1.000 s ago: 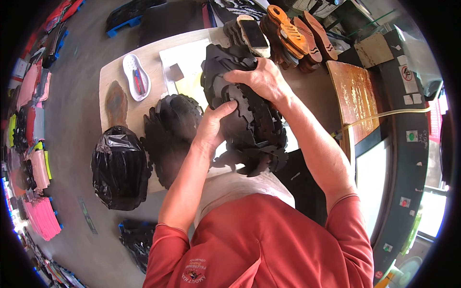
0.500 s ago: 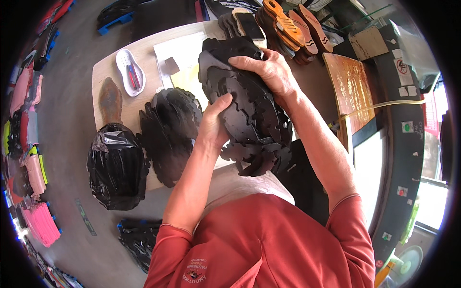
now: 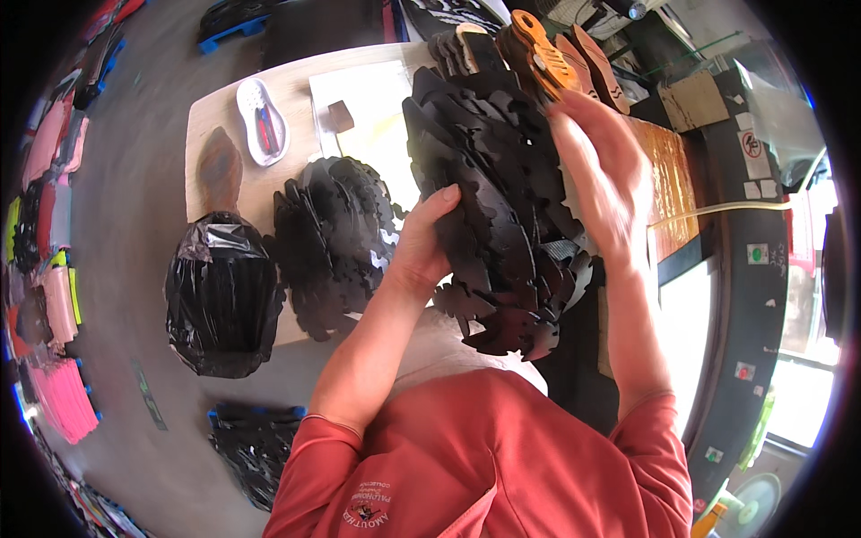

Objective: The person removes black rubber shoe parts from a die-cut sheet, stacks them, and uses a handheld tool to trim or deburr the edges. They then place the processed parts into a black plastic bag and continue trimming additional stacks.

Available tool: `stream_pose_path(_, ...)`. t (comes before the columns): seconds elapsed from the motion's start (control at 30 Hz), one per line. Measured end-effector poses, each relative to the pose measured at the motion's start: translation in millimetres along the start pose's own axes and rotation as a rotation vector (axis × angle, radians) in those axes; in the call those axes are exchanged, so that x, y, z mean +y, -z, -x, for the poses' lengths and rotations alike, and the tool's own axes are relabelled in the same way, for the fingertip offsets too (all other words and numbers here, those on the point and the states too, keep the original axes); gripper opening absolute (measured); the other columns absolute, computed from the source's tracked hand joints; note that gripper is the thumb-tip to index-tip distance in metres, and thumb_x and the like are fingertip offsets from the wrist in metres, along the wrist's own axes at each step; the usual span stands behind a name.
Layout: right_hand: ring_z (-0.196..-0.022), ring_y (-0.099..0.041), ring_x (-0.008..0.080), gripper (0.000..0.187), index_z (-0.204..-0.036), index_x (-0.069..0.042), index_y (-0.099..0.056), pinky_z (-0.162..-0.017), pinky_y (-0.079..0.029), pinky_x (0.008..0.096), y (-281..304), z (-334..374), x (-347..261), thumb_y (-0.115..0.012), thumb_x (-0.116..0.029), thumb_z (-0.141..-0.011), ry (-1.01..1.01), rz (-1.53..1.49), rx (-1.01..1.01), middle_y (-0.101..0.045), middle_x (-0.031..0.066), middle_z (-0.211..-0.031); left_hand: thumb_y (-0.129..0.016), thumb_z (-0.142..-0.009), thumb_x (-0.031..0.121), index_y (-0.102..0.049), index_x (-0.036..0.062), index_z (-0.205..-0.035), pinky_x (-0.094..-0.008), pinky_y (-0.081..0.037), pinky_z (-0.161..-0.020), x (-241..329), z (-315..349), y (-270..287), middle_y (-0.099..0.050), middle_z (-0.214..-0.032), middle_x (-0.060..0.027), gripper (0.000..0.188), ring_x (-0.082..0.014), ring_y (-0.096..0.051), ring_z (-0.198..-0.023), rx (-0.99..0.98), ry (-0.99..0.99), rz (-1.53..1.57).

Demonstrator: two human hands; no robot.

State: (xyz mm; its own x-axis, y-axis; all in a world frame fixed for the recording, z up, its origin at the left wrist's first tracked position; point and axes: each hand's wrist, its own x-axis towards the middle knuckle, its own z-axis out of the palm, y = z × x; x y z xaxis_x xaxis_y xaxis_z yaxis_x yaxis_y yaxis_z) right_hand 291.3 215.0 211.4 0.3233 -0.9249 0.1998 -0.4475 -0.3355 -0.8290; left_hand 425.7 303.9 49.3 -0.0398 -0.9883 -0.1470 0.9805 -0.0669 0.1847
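Plainly, the thing in hand is the loose black bundle (image 3: pixel 489 170) of thin, scallop-edged pieces, just in front of the person's body, over the near part of the pale table (image 3: pixel 213 112); whether it also rests on the tabletop cannot be told. Taking that bundle as the clock's centre, the left hand (image 3: pixel 421 238) grips it at nine o'clock, thumb laid over the upper pieces and fingers out of sight beneath. At three o'clock the right hand (image 3: pixel 612 170) is blurred, fingers stretched out along the bundle's edge; contact cannot be made out. The step looks like squaring and steadying the stack. To do it well, I would keep the left thumb firm without bending the thin pieces, bring the right palm flat against the uneven side, and press evenly rather than pinch single edges. The pieces fan out most at six o'clock, so that end probably needs support first, or some may slide off. Care also seems wise towards half past eight, where a second black bundle (image 3: pixel 327 238) lies near the left wrist and its edges could catch, with the black plastic bag (image 3: pixel 222 309) farther out beyond it.
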Motion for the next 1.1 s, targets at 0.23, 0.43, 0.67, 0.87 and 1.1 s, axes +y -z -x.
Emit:
stream_pose_path(0.23, -0.115, -0.063, 0.0297, 0.041, -0.107, -0.002, -0.075, -0.093, -0.048, 0.0453, -2, 83, -9, -0.078, -0.022, -0.072, 1.077, 0.682, -0.634, -0.069, 0.0093, -0.113, -0.070, -0.101, 0.021, -0.058, -0.0010, -0.139, -0.0425, -0.062, -0.097, 3, -2, -4, -0.072, -0.126, -0.0150, 0.046, -0.0281, -0.074, -0.108, -0.078, 0.035, 0.137)
stream_pose_path(0.43, -0.103, -0.065, 0.0269, 0.035, -0.107, 0.000, -0.075, -0.090, -0.049, 0.0454, -11, 83, 22, -0.077, -0.013, -0.075, 1.075, 0.564, -0.522, -0.067, 0.0089, -0.106, -0.069, -0.101, 0.026, -0.060, 0.0014, -0.138, -0.0443, -0.059, -0.101, 3, -2, 5, -0.071, -0.128, -0.0148, 0.045, -0.0292, -0.071, -0.113, -0.071, 0.028, 0.044)
stream_pose_path(0.67, -0.082, -0.065, 0.0300, 0.046, -0.118, 0.006, -0.073, -0.071, -0.055, 0.0411, -30, 72, 20, -0.070, 0.014, -0.073, 0.906, 0.550, 0.107, -0.068, 0.0161, -0.106, -0.065, -0.106, 0.025, -0.063, 0.0037, -0.137, -0.0391, -0.056, -0.103, 4, 7, 14, -0.070, -0.131, -0.0117, 0.037, -0.0248, -0.068, -0.118, -0.051, -0.073, 0.063)
stream_pose_path(0.87, -0.135, -0.057, 0.0377, 0.046, -0.130, 0.004, -0.070, -0.116, -0.038, 0.0525, -58, 78, 46, -0.063, 0.002, -0.084, 0.767, 0.669, -0.088, -0.062, 0.0165, -0.144, -0.074, -0.102, 0.024, -0.061, 0.0006, -0.136, -0.0370, -0.061, -0.095, 4, 16, 8, -0.072, -0.125, -0.0111, 0.044, -0.0214, -0.073, -0.109, 0.083, -0.162, 0.037)
stream_pose_path(1.1, -0.145, -0.051, 0.0434, 0.037, -0.125, 0.010, -0.069, -0.125, -0.031, 0.0576, -49, 70, 42, -0.068, -0.007, -0.092, 0.796, 0.477, -0.426, -0.063, 0.0217, -0.145, -0.070, -0.101, 0.013, -0.073, 0.0032, -0.122, -0.0327, -0.055, -0.099, 4, 23, 26, -0.073, -0.120, -0.0070, 0.023, -0.0174, -0.068, -0.113, 0.115, -0.150, -0.035)
